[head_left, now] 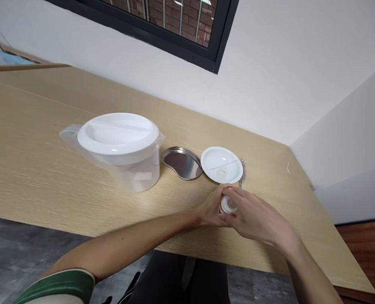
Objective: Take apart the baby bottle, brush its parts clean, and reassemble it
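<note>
The person's left hand (pixel 210 210) and right hand (pixel 253 215) are both gripping a small white plastic container (pixel 228 204) from opposite sides. Neither hand is open, and the right fingers (pixel 242 197) are arching over its ridged end. The hands hide its lower part, so whether it is touching the tabletop cannot be told. The container is being held just in front of the white plate (pixel 221 158). Measured from that plate, a steel kidney dish (pixel 181 163) is lying just to the left, a lidded plastic jug (pixel 117 145) is standing farther left, and a bristle brush (pixel 244 169) is lying just to the right. The step in hand is judged to be two-handed work on the container.
</note>
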Tool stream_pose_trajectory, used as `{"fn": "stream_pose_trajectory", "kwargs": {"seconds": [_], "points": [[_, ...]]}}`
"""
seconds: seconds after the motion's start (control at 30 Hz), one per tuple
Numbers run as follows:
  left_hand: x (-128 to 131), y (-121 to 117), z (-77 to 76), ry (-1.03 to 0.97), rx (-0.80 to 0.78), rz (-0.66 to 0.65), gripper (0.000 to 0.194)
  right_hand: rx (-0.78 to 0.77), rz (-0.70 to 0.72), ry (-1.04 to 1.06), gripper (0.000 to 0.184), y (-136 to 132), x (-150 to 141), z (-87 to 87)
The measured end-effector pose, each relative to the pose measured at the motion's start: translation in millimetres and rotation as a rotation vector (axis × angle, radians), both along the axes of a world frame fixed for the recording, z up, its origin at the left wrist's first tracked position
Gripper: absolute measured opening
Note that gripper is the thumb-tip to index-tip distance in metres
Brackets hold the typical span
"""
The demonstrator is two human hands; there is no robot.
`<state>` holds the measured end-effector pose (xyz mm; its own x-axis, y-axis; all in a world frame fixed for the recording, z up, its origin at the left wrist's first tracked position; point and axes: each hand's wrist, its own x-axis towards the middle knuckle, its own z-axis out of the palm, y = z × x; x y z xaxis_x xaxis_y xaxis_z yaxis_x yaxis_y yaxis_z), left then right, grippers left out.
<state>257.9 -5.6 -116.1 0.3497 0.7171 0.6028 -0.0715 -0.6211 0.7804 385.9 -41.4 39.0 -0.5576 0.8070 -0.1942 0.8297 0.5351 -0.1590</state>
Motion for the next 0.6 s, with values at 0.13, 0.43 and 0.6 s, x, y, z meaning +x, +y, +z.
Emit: {"fn": "stream_pose_trajectory", "kwargs": {"seconds": [0.13, 0.43, 0.6], "points": [[1, 1, -4.0, 0.012, 0.0, -0.017, 0.083, 0.111, -0.154, -0.283, 0.042, -3, -16, -8.3], [-7, -3, 6.5, 0.167, 0.057, 0.031, 0.042, 0.019, -0.024, 0.037, 0.015, 0, 20, 12.1], [-11, -6, 7.8, 0.245, 0.156, 0.013, 0.023, 0.122, -0.153, 0.03, 0.022, 4, 19, -9.3]]}}
